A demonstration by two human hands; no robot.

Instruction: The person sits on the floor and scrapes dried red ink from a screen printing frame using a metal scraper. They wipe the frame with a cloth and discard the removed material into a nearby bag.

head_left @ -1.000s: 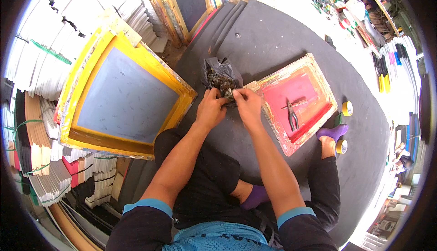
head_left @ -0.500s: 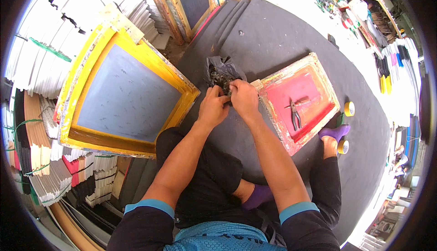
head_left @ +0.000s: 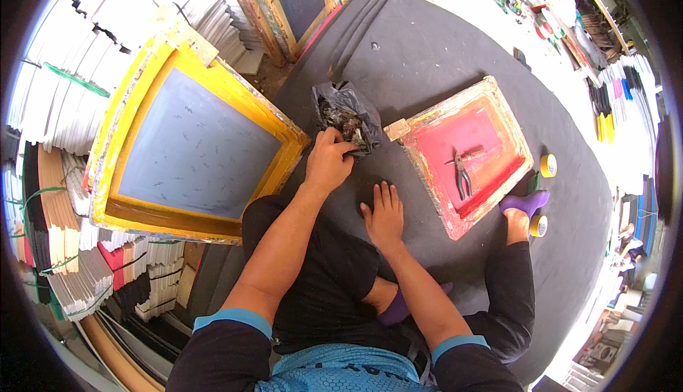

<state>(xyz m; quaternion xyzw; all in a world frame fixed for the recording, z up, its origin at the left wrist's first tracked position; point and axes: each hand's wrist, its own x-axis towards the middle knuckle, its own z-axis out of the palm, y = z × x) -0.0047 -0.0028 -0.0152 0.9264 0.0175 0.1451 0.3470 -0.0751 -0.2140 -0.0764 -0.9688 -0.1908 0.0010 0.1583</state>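
A black plastic bag (head_left: 367, 111) lies with its mouth facing up, and dark, mixed scraps (head_left: 343, 119) show inside it. My left hand (head_left: 329, 163) pinches the bag's near rim between thumb and fingers. Lower and to the right, my right hand (head_left: 385, 220) rests palm down on the dark grey sheet (head_left: 441, 43), fingers stretched out and holding nothing. Right of the bag is a printing screen frame (head_left: 435, 196) with a red mesh. On that mesh lie pliers (head_left: 462, 181) and a small tool with a reddish handle (head_left: 472, 156).
A larger yellow screen frame (head_left: 283, 171) with grey mesh leans at my left. Behind it stand stacked sheets (head_left: 64, 210). Two yellow tape rolls (head_left: 548, 165) sit by my purple-socked foot (head_left: 524, 202). More frames (head_left: 270, 36) stand at the back.
My right hand has left the bag and come down toward me onto the dark sheet, opening flat. The bag's mouth now spreads wider, with my left hand still at its rim.
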